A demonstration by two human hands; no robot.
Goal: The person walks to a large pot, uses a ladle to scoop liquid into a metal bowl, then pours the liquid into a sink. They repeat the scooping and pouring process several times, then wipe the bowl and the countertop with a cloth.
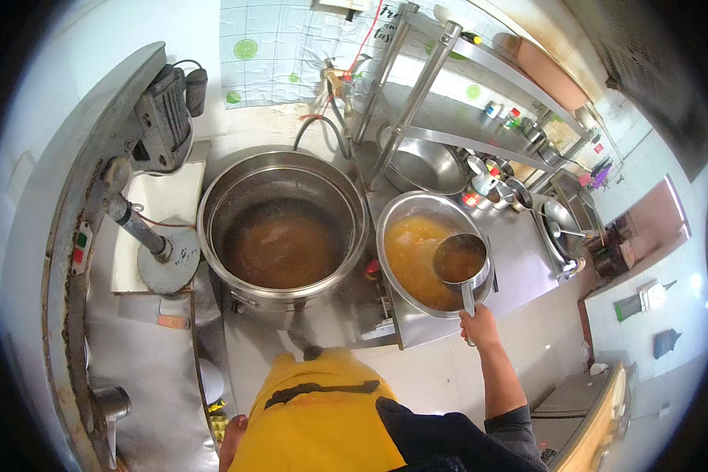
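My right hand [479, 326] grips the handle of a metal dipper [460, 258]. The dipper's round cup holds brown liquid and is over the right part of a wide steel basin [413, 204]. Cloudy orange-yellow liquid [404, 265] lies in the basin. To its left stands a large stainless-steel stockpot [277, 180] with darker brown liquid [283, 242] inside. At the lower left, my left hand [233, 435] hangs beside my yellow apron [312, 425], next to the steel counter's edge. Only part of that hand shows, and its fingers are mostly hidden.
On the left is a motorised machine [162, 118] with a round base plate [174, 262]. A cleaver [147, 311] lies on the steel counter [147, 366]. A metal shelf rack [428, 82] rises behind the basin, with a large wok [422, 165] beneath. More pans [560, 218] sit at the right.
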